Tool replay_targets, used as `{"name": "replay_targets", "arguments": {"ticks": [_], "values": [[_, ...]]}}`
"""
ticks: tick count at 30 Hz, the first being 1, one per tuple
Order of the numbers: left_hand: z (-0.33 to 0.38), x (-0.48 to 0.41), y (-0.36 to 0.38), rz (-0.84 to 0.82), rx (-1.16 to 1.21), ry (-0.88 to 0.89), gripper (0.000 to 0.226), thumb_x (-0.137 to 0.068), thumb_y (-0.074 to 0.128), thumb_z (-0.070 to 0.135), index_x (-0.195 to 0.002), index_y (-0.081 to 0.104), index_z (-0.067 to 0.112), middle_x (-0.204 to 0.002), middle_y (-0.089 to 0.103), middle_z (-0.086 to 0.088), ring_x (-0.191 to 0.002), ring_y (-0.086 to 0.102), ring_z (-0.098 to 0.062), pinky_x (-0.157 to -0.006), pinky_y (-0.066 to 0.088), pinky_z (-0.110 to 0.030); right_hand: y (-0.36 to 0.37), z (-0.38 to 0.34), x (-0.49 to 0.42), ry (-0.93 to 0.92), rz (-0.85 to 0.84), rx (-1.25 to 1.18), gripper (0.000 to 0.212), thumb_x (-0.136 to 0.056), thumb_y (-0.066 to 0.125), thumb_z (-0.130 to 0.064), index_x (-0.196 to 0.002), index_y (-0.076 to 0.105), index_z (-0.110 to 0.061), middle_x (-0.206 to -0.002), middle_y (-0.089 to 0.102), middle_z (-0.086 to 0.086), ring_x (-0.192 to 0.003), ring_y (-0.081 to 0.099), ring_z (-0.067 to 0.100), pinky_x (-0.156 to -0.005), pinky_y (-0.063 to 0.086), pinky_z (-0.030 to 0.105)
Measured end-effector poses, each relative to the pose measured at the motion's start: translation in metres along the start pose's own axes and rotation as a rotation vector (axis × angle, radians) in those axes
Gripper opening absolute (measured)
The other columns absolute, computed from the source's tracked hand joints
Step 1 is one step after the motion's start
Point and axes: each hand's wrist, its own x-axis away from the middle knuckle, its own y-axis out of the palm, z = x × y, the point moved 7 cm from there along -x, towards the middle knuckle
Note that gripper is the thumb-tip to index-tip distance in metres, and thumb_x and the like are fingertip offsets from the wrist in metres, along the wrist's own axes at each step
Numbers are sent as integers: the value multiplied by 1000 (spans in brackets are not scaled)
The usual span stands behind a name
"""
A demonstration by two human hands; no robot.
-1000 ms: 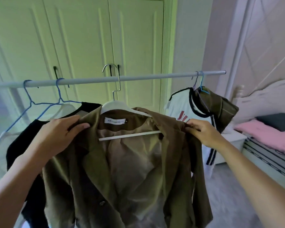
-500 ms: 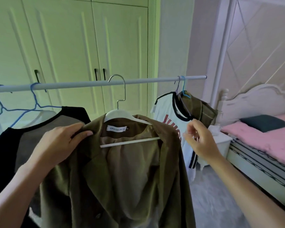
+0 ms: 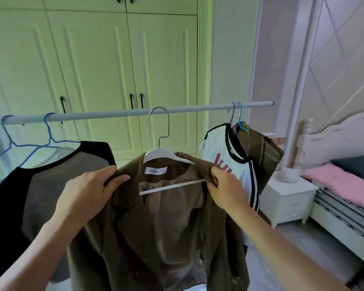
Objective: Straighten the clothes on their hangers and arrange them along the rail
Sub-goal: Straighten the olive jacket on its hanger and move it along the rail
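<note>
Olive jacket hangs open-fronted at the middle of the pale rail. On its left side hangs a black-and-grey top, and on its right a white T-shirt, near the rail's end. A white hanger carries the jacket, its metal hook over the rail. Both hands grasp the jacket: the left hand pinches the left shoulder and the right hand clutches the right shoulder, beside the hanger's crossbar.

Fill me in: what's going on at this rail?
A person is straightening the jacket on its white hanger, which hooks over the rail. The left hand grips one shoulder, the right hand the other. A black-grey top hangs on the left; a white tee and another garment crowd the right end.
</note>
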Motion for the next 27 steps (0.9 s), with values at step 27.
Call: {"name": "replay_targets", "arguments": {"ticks": [27], "values": [[-26,12,9,5,-38,-173,49,-94,44,66,-72,44,23,-59,56,8,-64,60,-25,-57,49,-37,83,12,-24,634,-416,-1383,31,-96,71,-22,-125,73,-10,-128,74,12,-123,66,34,-113,49,46]]}}
